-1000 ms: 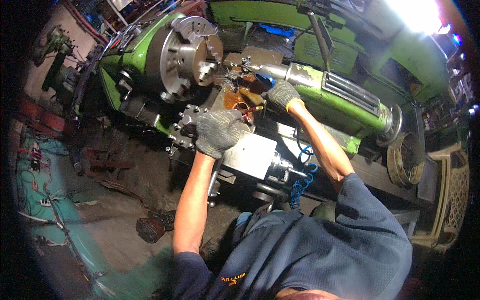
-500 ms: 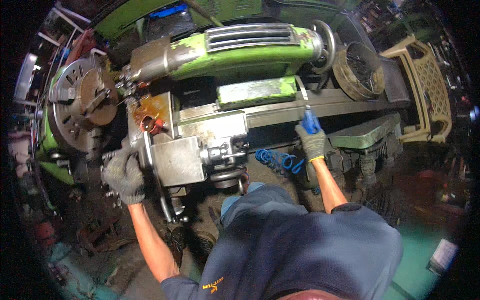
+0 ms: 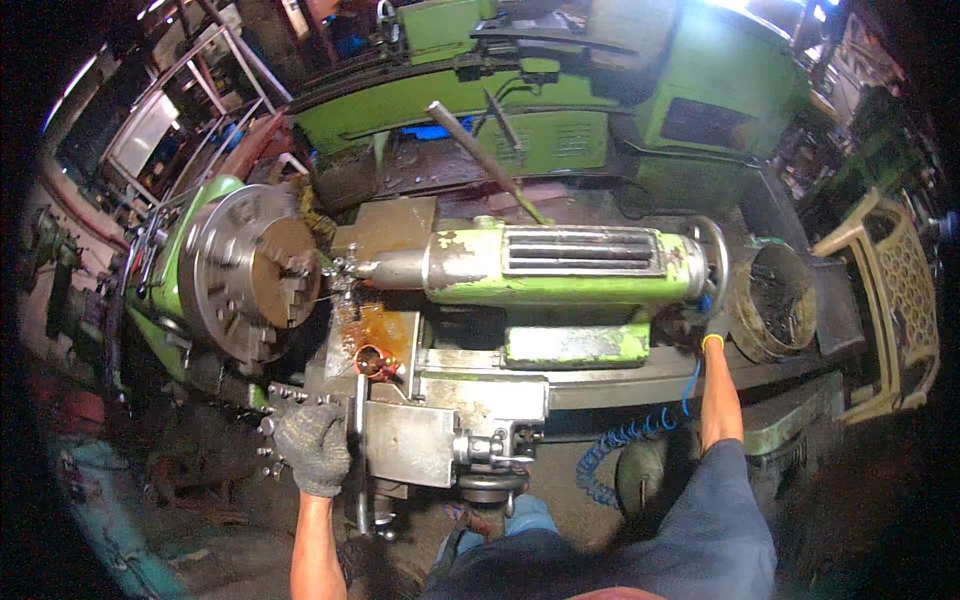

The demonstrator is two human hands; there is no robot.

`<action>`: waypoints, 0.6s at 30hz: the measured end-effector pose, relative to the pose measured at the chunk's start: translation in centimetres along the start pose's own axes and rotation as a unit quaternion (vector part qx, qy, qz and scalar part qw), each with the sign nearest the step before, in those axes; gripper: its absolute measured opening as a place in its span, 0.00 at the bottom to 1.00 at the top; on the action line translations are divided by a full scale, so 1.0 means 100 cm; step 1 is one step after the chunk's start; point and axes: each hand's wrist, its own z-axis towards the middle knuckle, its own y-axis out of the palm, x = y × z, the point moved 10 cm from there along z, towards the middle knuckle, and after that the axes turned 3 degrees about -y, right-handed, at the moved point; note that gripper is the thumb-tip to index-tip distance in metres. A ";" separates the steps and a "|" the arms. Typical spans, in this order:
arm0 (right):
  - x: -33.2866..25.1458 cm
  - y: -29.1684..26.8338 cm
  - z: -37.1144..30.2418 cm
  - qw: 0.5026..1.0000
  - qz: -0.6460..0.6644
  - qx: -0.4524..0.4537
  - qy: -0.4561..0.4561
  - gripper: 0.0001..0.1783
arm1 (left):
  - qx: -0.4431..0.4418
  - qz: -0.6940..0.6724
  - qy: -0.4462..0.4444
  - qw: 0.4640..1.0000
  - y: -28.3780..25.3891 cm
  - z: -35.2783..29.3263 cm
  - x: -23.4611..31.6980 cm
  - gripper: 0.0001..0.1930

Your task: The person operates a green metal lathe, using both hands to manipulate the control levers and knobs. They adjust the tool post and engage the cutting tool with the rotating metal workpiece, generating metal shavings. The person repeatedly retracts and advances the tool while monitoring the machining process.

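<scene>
My left hand (image 3: 310, 447), in a grey knit glove, lies curled over a bolt-studded tool post (image 3: 268, 452) on a lathe carriage. Beside it stands a long steel lever (image 3: 361, 440). My right hand (image 3: 716, 324), gloved with a yellow cuff, is by the tailstock handwheel (image 3: 722, 262), closed on a blue air gun (image 3: 705, 303); its fingers are mostly hidden. A coiled blue hose (image 3: 600, 462) trails below that hand. At the left, the lathe's faceplate (image 3: 222, 285) looks blurred, with a brown round workpiece (image 3: 285, 270) at its centre.
The green tailstock (image 3: 465, 262) runs across the middle, above a green block (image 3: 578, 345). An orange-red cup (image 3: 376, 362) sits on the oily carriage. A round bin of dark scraps (image 3: 775, 300) and a tan plastic chair (image 3: 885, 310) stand at the right.
My view has tilted up, showing more green machinery behind. My right hand has reached farther out with the air gun, up to the handwheel. The faceplate, sharp before, is now blurred.
</scene>
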 end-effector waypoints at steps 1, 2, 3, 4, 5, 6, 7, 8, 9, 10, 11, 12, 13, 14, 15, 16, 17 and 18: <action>-0.020 0.030 -0.007 0.997 0.065 -0.004 -0.045 0.30 | 0.005 0.011 -0.005 1.000 -0.009 0.000 0.007 0.06; -0.036 0.062 -0.019 0.987 0.134 -0.007 -0.083 0.31 | 0.007 0.024 -0.008 1.000 -0.015 0.004 0.014 0.06; 0.012 0.080 -0.022 0.997 0.022 -0.059 -0.048 0.31 | -0.010 0.014 -0.017 1.000 -0.012 -0.004 0.016 0.06; 0.063 0.090 -0.032 0.988 -0.098 -0.115 -0.022 0.32 | 0.005 0.016 0.002 1.000 -0.012 -0.001 0.022 0.07; 0.108 0.097 -0.037 0.964 -0.207 -0.169 -0.009 0.33 | 0.018 0.018 0.022 0.999 -0.009 0.006 0.027 0.08; 0.127 0.027 0.037 0.905 -0.359 -0.121 -0.194 0.35 | 0.064 -0.059 0.006 0.996 0.006 -0.023 -0.018 0.08; 0.145 -0.039 0.038 0.792 -0.502 -0.091 -0.335 0.38 | 0.067 -0.123 -0.001 0.990 0.048 -0.031 -0.052 0.08; 0.150 -0.049 0.033 0.879 -0.389 -0.097 -0.256 0.37 | 0.045 -0.112 -0.004 0.993 0.047 -0.029 -0.046 0.08; 0.127 0.042 -0.009 0.958 -0.189 -0.119 -0.181 0.35 | 0.027 -0.020 0.010 0.999 0.007 -0.017 -0.006 0.09; 0.120 0.061 -0.050 0.967 -0.200 -0.122 -0.099 0.34 | -0.015 0.019 0.026 0.999 -0.002 -0.005 0.015 0.09; 0.099 0.069 -0.076 0.967 -0.221 -0.122 -0.029 0.34 | -0.032 0.017 0.008 0.999 -0.007 -0.008 0.019 0.08; 0.071 0.057 -0.095 0.960 -0.251 -0.116 0.036 0.33 | -0.039 -0.001 -0.009 0.999 -0.008 -0.014 0.015 0.08; 0.050 0.028 -0.099 0.951 -0.287 -0.103 0.041 0.37 | -0.042 -0.032 -0.016 0.999 -0.009 -0.018 0.002 0.09; 0.029 0.007 -0.106 0.942 -0.318 -0.092 0.047 0.40 | -0.036 -0.052 -0.021 0.998 -0.012 -0.022 -0.011 0.10; 0.006 -0.005 -0.115 0.933 -0.346 -0.087 0.050 0.44 | -0.030 -0.075 -0.027 0.996 -0.016 -0.027 -0.022 0.11; -0.009 -0.026 -0.130 0.956 -0.284 -0.052 0.059 0.41 | -0.015 -0.095 -0.035 0.995 -0.026 -0.032 -0.037 0.11; -0.026 -0.044 -0.143 0.941 -0.325 -0.038 0.087 0.43 | 0.021 -0.115 -0.046 0.992 -0.044 -0.045 -0.054 0.12; -0.036 -0.054 -0.160 0.935 -0.325 -0.064 0.127 0.45 | 0.049 -0.120 -0.065 0.989 -0.062 -0.054 -0.074 0.13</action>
